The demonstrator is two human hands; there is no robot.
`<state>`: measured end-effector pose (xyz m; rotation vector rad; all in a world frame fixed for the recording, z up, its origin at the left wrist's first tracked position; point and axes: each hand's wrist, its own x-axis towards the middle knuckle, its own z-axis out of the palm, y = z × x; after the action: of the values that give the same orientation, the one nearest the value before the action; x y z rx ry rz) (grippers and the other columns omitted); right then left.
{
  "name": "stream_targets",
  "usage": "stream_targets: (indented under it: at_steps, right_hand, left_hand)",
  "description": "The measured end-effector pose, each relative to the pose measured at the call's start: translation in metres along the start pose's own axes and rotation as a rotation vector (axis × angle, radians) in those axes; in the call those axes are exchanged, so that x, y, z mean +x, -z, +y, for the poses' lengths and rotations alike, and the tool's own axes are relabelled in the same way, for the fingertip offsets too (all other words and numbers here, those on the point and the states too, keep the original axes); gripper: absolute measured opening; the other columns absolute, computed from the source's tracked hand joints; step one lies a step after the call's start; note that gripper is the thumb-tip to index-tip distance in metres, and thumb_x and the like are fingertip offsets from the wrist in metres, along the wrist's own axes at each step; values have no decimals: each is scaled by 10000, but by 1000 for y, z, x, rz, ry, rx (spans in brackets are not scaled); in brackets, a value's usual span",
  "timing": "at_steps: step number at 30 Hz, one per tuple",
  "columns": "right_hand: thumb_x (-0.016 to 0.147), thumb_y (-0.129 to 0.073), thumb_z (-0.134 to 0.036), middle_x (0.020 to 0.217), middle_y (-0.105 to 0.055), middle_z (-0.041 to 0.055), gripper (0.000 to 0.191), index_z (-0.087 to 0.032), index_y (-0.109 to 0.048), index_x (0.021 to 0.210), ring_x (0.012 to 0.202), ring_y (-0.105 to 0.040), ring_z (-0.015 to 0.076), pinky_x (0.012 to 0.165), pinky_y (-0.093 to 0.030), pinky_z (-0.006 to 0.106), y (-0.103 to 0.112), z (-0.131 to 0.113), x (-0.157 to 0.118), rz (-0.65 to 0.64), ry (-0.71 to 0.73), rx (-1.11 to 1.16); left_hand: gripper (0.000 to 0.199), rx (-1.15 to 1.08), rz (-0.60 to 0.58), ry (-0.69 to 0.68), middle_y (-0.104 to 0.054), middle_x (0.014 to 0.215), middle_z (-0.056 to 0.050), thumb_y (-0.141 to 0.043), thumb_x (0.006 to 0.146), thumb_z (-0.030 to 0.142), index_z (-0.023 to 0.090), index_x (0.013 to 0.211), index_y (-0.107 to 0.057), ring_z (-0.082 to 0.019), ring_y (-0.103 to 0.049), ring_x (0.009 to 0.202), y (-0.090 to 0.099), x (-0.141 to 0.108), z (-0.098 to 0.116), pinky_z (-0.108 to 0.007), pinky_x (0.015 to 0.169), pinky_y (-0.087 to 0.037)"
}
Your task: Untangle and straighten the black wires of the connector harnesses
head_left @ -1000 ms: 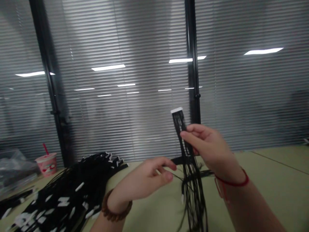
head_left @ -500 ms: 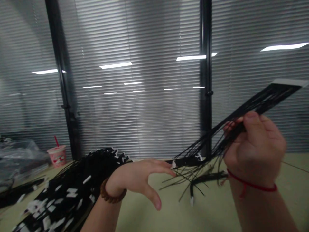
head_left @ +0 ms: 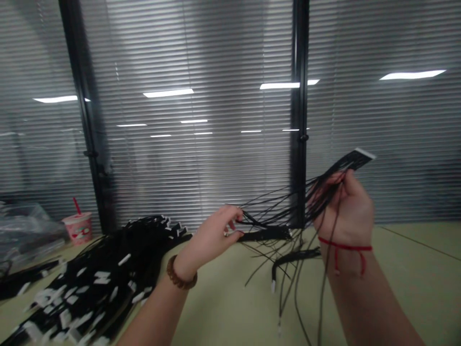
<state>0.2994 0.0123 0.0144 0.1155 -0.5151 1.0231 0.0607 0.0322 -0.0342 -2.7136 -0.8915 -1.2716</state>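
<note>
The right hand [head_left: 344, 209] grips a black wire harness [head_left: 277, 214] at 2 o'clock, its white-tipped end raised, while the left hand [head_left: 211, 238] pinches its wires at 12 o'clock above the tabletop [head_left: 230, 307], a harness pile [head_left: 104, 274] at 9 o'clock.

Thin black wires [head_left: 321, 192]: smooth, slightly glossy plastic insulation. White connector [head_left: 364, 154]: plastic, smooth. Bead bracelet [head_left: 179, 274]: polished brown wood. Red cord [head_left: 345, 247]: woven-looking thread. Tabletop [head_left: 223, 307]: smooth, matt, pale green. Window blinds [head_left: 187, 158]: glossy, metal-looking slats.

Black cables [head_left: 266, 233] with white tips — red wrist cord [head_left: 345, 247] — apparently pink-patterned cup [head_left: 78, 229]
</note>
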Motion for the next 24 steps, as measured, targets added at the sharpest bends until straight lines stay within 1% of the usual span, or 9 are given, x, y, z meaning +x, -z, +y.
stream_targets:
  at_steps: [2, 4, 6, 8, 12, 15, 18, 21, 24]
  right_hand:
    - [934, -490, -232, 659, -537, -35, 201, -105, -548, 789, 532, -523, 51, 510, -467, 180, 3, -2, 0, 39, -85, 40]
    - [934, -490, -253, 662, -536, -31, 217, -111, -542, 778, 546, -527, 58, 522, -468, 191, 6, -3, 0, 53, -148, 56]
    - [933, -490, -266, 649, -524, -33, 238, -119, -530, 751, 546, -519, 60, 529, -468, 198, 8, -3, 1, 37, -181, 57]
    - [934, -486, -264, 608, -485, -49, 255, -122, -511, 723, 490, -467, 44, 476, -429, 171, 9, -1, 4, -8, -172, 56]
    - [945, -467, -247, 515, -357, -86, 317, -126, -451, 653, 377, -291, 14, 344, -259, 128, 11, 9, 11, -116, -124, 2]
    - [948, -461, -253, 510, -343, -87, 314, -123, -460, 662, 370, -272, 14, 329, -224, 131, 13, 16, 14, -172, -130, -93]
    - [950, -451, -289, 498, -338, -86, 323, -120, -485, 677, 363, -269, 18, 328, -222, 138, 14, 20, 13, -235, -178, -188]
    - [943, -456, -323, 465, -322, -90, 354, -121, -496, 656, 354, -264, 21, 338, -244, 143, 14, 22, 9, -301, -206, -265]
    - [914, -504, -319, 427, -308, -96, 349, -124, -495, 625, 344, -259, 22, 344, -246, 140, 13, 24, 5, -363, -166, -327]
  left_hand:
    - [155, -20, 140, -19, -568, 854, -15, -588, 796, 130, 196, 929, -548, -129, -519, 659, 2, 1, 1, -258, 598, -444]
    - [98, -55, 238, -59, -583, 805, -14, -575, 805, 123, 197, 867, -590, -135, -522, 670, 6, 1, 3, -247, 584, -442]
    - [99, -98, 320, -94, -581, 763, -19, -586, 792, 112, 201, 779, -628, -153, -532, 729, 11, 1, 4, -238, 578, -448]
    - [96, -152, 427, -98, -547, 783, -26, -617, 761, 115, 204, 735, -641, -165, -524, 778, 16, 1, 3, -231, 566, -453]
    - [81, -290, 645, -12, -468, 860, -34, -636, 726, 163, 192, 655, -612, -165, -505, 790, 25, 0, -3, -216, 509, -465]
    - [129, -365, 757, 88, -515, 943, -51, -648, 705, 201, 175, 586, -607, -175, -529, 840, 30, 2, -10, -221, 545, -494]
    - [100, -416, 888, 194, -558, 894, -32, -581, 745, 259, 176, 704, -620, -146, -557, 746, 32, 5, -20, -257, 597, -503]
    - [150, -375, 941, 281, -559, 772, -12, -527, 804, 290, 153, 779, -582, -137, -560, 667, 32, 6, -34, -298, 617, -493]
    - [191, -216, 918, 337, -563, 738, -7, -514, 859, 307, 144, 771, -560, -148, -558, 672, 32, 4, -44, -317, 640, -468]
